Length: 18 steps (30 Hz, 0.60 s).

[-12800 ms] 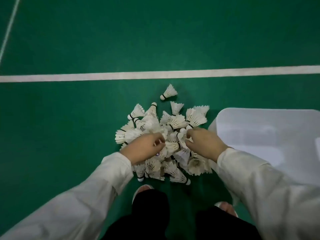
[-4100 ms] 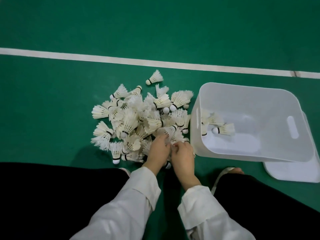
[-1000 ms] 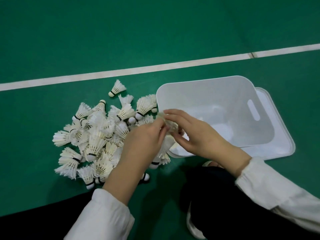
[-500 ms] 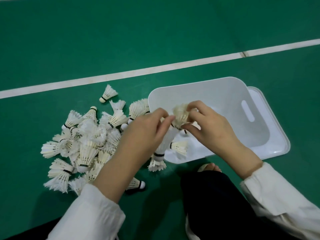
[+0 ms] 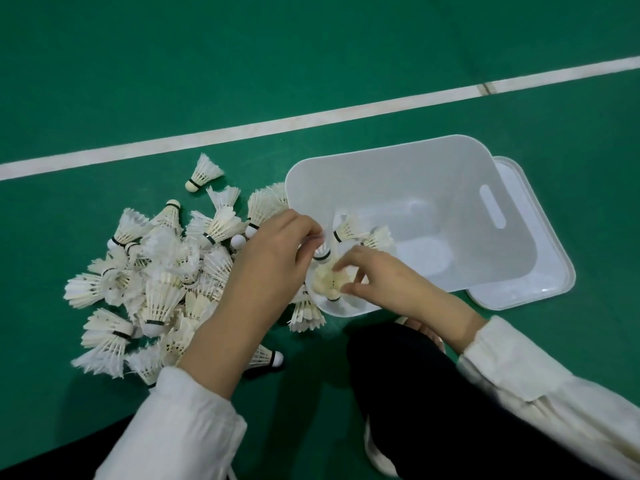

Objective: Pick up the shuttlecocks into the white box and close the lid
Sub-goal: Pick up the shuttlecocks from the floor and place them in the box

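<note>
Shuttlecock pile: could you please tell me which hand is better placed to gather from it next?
Probably left: the left hand sits beside the pile, while the right hand is over the white box, its grip on a stacked bunch.

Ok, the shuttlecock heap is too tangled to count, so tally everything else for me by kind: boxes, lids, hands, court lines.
white box: 1
lid: 1
hands: 2, the left hand and the right hand, both holding shuttlecocks over the box's near corner
white court line: 1
Total: 5
</note>
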### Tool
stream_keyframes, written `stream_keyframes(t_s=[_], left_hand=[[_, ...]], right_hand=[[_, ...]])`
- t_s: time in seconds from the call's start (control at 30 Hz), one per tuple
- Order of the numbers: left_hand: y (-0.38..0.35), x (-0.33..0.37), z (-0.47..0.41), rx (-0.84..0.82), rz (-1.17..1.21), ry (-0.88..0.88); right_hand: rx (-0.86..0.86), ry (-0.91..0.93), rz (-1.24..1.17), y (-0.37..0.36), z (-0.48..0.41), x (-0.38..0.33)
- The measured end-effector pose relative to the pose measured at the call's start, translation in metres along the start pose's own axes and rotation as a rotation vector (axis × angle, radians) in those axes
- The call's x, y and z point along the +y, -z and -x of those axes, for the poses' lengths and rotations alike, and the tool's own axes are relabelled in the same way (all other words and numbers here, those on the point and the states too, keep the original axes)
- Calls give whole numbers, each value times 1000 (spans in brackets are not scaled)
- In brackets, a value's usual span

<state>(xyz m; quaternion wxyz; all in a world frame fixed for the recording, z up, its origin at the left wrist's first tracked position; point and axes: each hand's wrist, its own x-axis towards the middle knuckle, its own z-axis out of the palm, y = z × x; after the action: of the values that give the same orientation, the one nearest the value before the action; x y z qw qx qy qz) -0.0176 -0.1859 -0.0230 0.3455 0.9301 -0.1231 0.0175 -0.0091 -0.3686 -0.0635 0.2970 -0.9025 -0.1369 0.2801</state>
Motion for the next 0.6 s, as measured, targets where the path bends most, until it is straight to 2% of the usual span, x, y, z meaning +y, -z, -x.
stream_keyframes(t_s=[0.1,0.13,0.23,0.4,0.5,0.6], left_hand=[[-1,-3,-3,-21,-27,9],[-1,-2,-4,-31,-28,3],[-5,5,-11,-79,-14,-75],[-3,6,-13,-239,-141,-224],[16,6,-12,-194,-235,-312],[40,1,-15,-308,-312,-299]], right_hand=[[381,157,-121,17,9,-7],[446,229,-94,25,11,-10],[413,315,97,33,6,-17],[388,263,232,25,-1,-8],[428,137,291,27,-8,4],[296,-18,323,26,-22,17]])
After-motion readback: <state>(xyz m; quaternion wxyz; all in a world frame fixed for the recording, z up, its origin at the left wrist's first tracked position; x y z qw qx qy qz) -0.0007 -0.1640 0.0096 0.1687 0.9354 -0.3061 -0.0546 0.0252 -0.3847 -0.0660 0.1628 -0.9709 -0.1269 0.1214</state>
